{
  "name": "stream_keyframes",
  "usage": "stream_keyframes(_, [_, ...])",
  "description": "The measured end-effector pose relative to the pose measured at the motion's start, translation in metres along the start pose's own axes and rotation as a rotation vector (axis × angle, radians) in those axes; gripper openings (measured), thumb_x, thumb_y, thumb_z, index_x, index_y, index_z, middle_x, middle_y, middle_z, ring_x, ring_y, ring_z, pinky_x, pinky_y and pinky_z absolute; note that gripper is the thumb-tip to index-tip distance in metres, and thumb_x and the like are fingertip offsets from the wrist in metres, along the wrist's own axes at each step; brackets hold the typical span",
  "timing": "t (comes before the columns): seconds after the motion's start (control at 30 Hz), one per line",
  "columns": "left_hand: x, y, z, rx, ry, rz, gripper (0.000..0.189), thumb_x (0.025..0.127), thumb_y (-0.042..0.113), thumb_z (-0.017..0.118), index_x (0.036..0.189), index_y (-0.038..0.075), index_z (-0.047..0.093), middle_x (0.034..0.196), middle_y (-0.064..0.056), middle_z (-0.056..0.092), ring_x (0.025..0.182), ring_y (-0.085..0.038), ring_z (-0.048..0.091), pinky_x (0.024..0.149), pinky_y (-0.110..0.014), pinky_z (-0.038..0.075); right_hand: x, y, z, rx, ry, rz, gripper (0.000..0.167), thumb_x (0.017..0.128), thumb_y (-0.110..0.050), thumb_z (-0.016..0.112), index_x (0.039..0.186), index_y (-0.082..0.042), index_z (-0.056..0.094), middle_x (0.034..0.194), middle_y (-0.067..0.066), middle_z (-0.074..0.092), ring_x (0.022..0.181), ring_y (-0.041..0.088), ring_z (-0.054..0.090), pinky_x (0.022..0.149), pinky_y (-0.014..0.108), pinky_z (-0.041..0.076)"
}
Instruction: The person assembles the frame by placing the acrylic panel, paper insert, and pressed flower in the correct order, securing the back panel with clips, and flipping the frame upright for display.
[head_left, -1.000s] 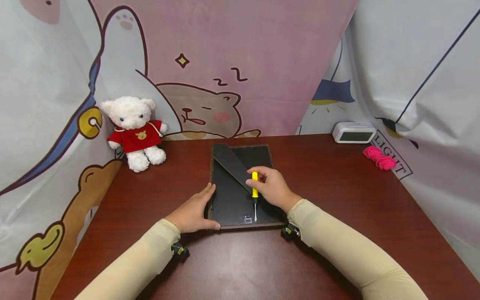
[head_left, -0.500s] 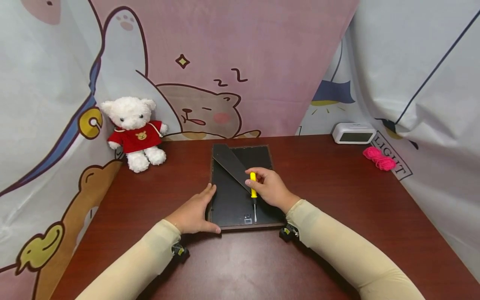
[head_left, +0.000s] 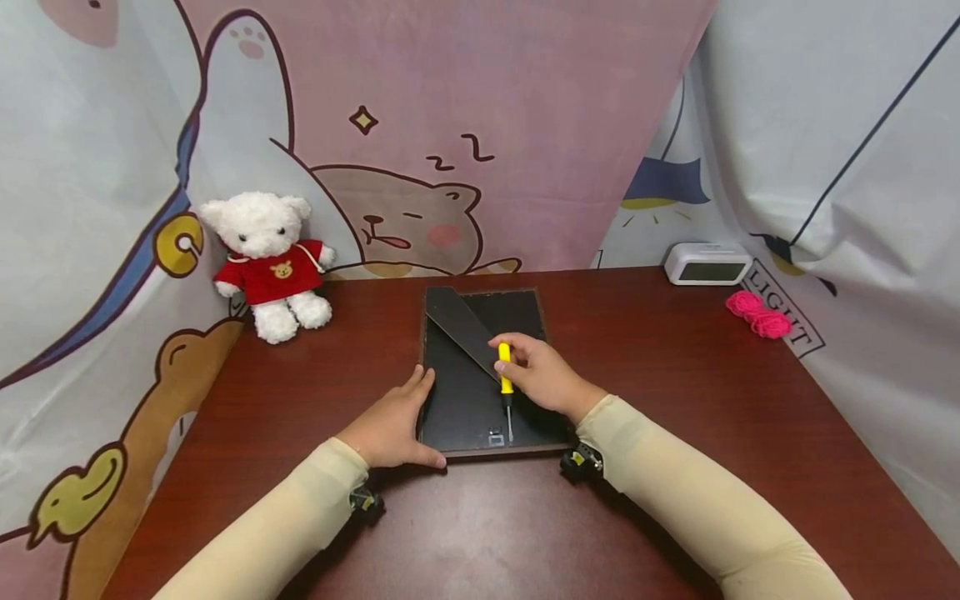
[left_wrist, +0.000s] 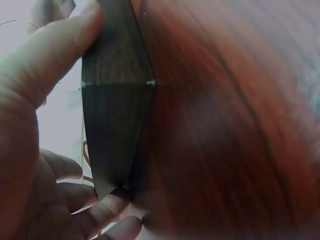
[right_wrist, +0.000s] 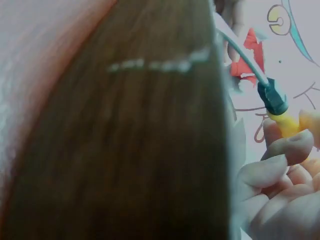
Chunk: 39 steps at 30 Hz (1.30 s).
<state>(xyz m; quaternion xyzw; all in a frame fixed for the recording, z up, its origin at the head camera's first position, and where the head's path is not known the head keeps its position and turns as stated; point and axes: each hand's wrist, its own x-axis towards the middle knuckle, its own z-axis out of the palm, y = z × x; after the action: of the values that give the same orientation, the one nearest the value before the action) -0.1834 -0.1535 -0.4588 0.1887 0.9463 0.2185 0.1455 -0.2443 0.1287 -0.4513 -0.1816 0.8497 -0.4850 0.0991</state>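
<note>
A picture frame (head_left: 457,408) lies face down, its black back and folding stand leg (head_left: 461,325) turned up. My left hand (head_left: 386,425) holds the frame's near left corner, thumb along the front edge and fingers along the left side. In the left wrist view the thumb presses the dark wooden edge (left_wrist: 117,60). My right hand (head_left: 543,375) grips a screwdriver (head_left: 506,367) by its yellow handle, pinched between thumb and fingers. Its shaft points down at the backing, the tip beside a small metal clip (head_left: 496,437) near the front edge.
A white teddy bear in a red top (head_left: 273,271) sits at the back left of the brown table (head_left: 300,350). A white digital clock (head_left: 708,265) and a bundle of pink yarn (head_left: 759,315) are at the back right. Printed cloth hangs around the table.
The screwdriver's handle has leaned slightly left with my right hand, its tip staying beside the clip. My left thumb has shifted a little right along the front edge.
</note>
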Motion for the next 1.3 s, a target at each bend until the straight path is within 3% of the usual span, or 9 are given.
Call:
stream_keyframes(0.27, [0.0024, 0.0014, 0.0003, 0.029, -0.021, -0.010, 0.140, 0.068, 0.060, 0.095, 0.170, 0.006, 0.015, 0.177, -0.017, 0.006, 0.154, -0.049, 0.032, 0.121, -0.055, 0.038, 0.0022, 0.0001, 0.0005, -0.018, -0.032, 0.016, 0.042, 0.103, -0.016, 0.071, 0.144, -0.015, 0.062, 0.114, 0.007, 0.071, 0.091, 0.020, 0.067, 0.084, 0.033, 0.056])
stream_keyframes(0.67, [0.0023, 0.0032, -0.0025, 0.036, -0.023, -0.005, 0.139, 0.068, 0.060, 0.095, 0.169, 0.005, 0.016, 0.176, -0.019, 0.006, 0.154, -0.048, 0.033, 0.121, -0.053, 0.038, 0.0051, 0.0036, -0.0022, 0.043, -0.057, 0.033, 0.038, 0.104, -0.016, 0.068, 0.141, -0.013, 0.061, 0.102, 0.008, 0.073, 0.087, 0.022, 0.066, 0.077, 0.033, 0.053])
stream_keyframes(0.97, [0.0009, 0.0038, -0.0048, 0.035, -0.027, -0.011, 0.139, 0.069, 0.060, 0.095, 0.169, 0.005, 0.016, 0.176, -0.019, 0.007, 0.153, -0.049, 0.033, 0.120, -0.055, 0.038, 0.0097, 0.0039, -0.0037, 0.107, -0.117, 0.065, 0.038, 0.105, -0.016, 0.066, 0.143, -0.016, 0.060, 0.107, 0.010, 0.072, 0.098, 0.023, 0.068, 0.087, 0.036, 0.056])
stream_keyframes(1.3, [0.0024, 0.0025, -0.0032, 0.030, -0.042, -0.018, 0.139, 0.069, 0.060, 0.095, 0.169, 0.006, 0.015, 0.177, -0.018, 0.005, 0.154, -0.049, 0.032, 0.120, -0.055, 0.039, 0.0064, 0.0063, -0.0026, 0.099, -0.085, 0.059, 0.033, 0.101, -0.014, 0.073, 0.131, -0.007, 0.062, 0.085, 0.007, 0.060, 0.076, 0.021, 0.055, 0.069, 0.030, 0.049])
